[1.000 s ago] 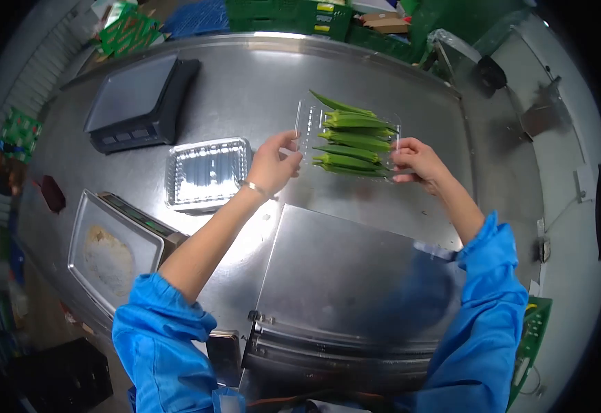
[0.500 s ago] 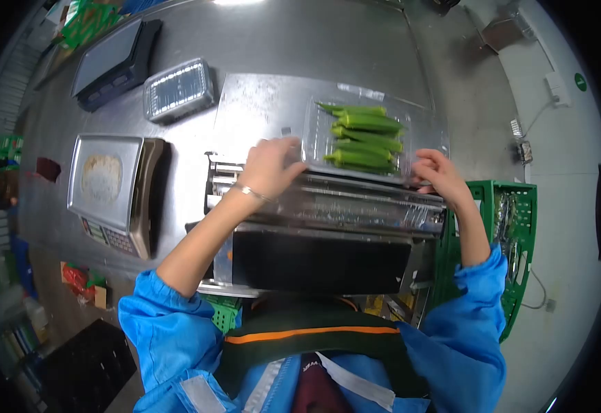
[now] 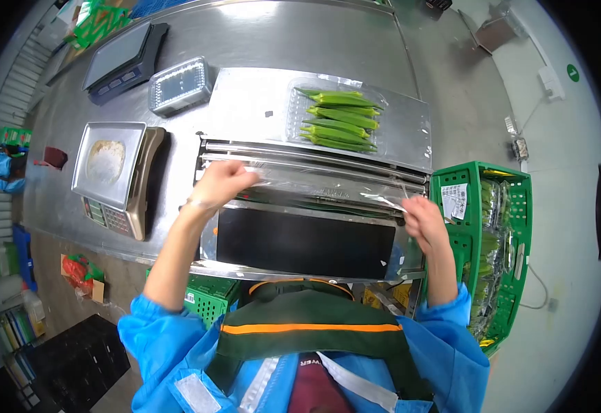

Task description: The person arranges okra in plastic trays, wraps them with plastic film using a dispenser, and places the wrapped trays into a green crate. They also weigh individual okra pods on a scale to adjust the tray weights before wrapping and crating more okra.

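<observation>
Clear plastic film (image 3: 314, 180) stretches between my two hands over the metal rollers of a wrapping machine (image 3: 300, 153). My left hand (image 3: 226, 183) is closed on the film's left end, and my right hand (image 3: 422, 217) pinches its gathered right end. Beyond the rollers, several green okra pods (image 3: 342, 122) lie side by side in a clear plastic tray (image 3: 295, 113) on the machine's metal top. Neither hand touches the tray. Nearer my body is the machine's black plate (image 3: 304, 242), below the film.
On the left stand a scale with a metal pan (image 3: 111, 162) and a second scale (image 3: 118, 58). Stacked clear trays (image 3: 180, 86) sit between them and the machine. A green crate (image 3: 521, 255) holding wrapped packs is at my right. Another person (image 3: 1, 165) is at far left.
Both hands have drawn back toward my body from beside the okra tray, and film now spans between them. The tray stays behind on the machine's top. My view has shifted slightly.
</observation>
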### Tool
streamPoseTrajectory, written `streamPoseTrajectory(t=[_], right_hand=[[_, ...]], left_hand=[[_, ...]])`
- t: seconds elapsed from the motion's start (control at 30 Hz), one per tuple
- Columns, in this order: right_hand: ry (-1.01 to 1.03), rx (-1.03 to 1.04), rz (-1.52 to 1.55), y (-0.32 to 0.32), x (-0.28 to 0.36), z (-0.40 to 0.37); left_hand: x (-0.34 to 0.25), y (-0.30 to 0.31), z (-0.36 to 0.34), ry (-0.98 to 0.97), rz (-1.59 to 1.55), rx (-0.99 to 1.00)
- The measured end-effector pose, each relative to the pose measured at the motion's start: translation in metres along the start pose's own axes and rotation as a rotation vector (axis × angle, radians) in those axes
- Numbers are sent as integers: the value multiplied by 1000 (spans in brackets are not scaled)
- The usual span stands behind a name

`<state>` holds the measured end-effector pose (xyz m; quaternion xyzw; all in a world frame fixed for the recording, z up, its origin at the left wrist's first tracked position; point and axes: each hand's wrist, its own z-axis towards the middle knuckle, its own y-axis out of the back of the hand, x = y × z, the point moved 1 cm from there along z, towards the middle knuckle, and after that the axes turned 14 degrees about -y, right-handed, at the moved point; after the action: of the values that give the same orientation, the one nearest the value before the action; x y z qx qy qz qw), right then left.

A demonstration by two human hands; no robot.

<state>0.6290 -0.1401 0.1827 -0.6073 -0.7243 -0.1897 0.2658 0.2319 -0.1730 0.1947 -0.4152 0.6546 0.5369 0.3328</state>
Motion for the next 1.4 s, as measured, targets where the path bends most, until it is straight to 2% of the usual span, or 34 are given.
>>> streamPoseTrajectory(t=[0.03,0.07,0.1,0.13,0.2,0.27,0.3,0.37,0.4,0.43,0.47,0.5,0.53,0.57,0.6,0.67,0.7,0.8,0.87,0.9,1.0,1.07,1.1,1.13,1.17,1.2,1.27,1.33,1.37,1.4], right_hand=[[-85,284,323,13,-18,-4],[-166,567,643,24,-36,-9],[-193,798,736,21,-36,-30],[-217,1032,829,15,-25,-51],[94,1058,825,14,24,-57],[428,1076,785,14,99,-41],[610,1085,748,13,137,-27],[727,535,687,-20,204,17],[833,381,453,-21,214,68],[926,216,219,-21,212,121],[914,-297,-374,-40,206,134],[756,-286,-533,-53,194,150],[481,-179,-581,-63,187,164],[550,-98,-616,-60,185,167],[609,-12,-648,-54,183,166],[394,180,-294,-48,178,148],[300,266,-119,-45,176,141],[-5,187,-335,-33,156,120],[-93,233,-337,-33,146,108],[-134,254,-341,-33,142,97],[21,334,-216,-39,121,45],[30,205,-331,-28,88,13],[45,229,-344,-33,72,-12],[54,252,-353,-37,55,-36],[-8,296,-331,-37,33,-47],[-73,338,-309,-38,12,-56],[-126,323,-246,-46,-28,-58],[-184,226,-264,-54,-48,-46],[-229,191,-231,-55,-59,-35],[-280,150,-189,-54,-73,-23]], left_hand=[[2,6,-15,188,-250,-2],[14,11,-34,243,-763,116],[22,12,-50,287,-1276,229],[5,10,-60,218,-1469,290],[-27,16,-41,-347,-1331,352],[-76,29,16,-484,-1663,9],[-109,38,54,-396,-1729,-145],[-91,29,150,-651,-1135,-262],[-75,15,188,-736,-797,-310],[-63,-4,207,-694,-494,-274],[-49,-20,221,-634,-196,-245],[-27,-30,231,-745,44,-213],[-22,-34,229,-836,286,-176],[-14,-36,228,-783,204,-115],[-5,-33,232,-632,39,-11],[-12,-19,219,-313,-290,197],[-22,-9,208,-335,-257,276],[-30,9,175,-63,-504,496],[-25,0,156,-144,-361,479],[-29,0,147,-165,-373,487],[-48,4,97,-150,-397,475],[-51,7,50,-246,-402,512],[-44,5,27,-188,-405,519],[-50,8,-1,-251,-441,551],[-50,12,-24,-130,-400,649],[-37,6,-43,-123,-492,653],[-19,0,-75,-59,-476,572],[45,-25,-75,21,-509,415],[68,-39,-73,86,-634,237],[82,-50,-73,57,-646,141]])
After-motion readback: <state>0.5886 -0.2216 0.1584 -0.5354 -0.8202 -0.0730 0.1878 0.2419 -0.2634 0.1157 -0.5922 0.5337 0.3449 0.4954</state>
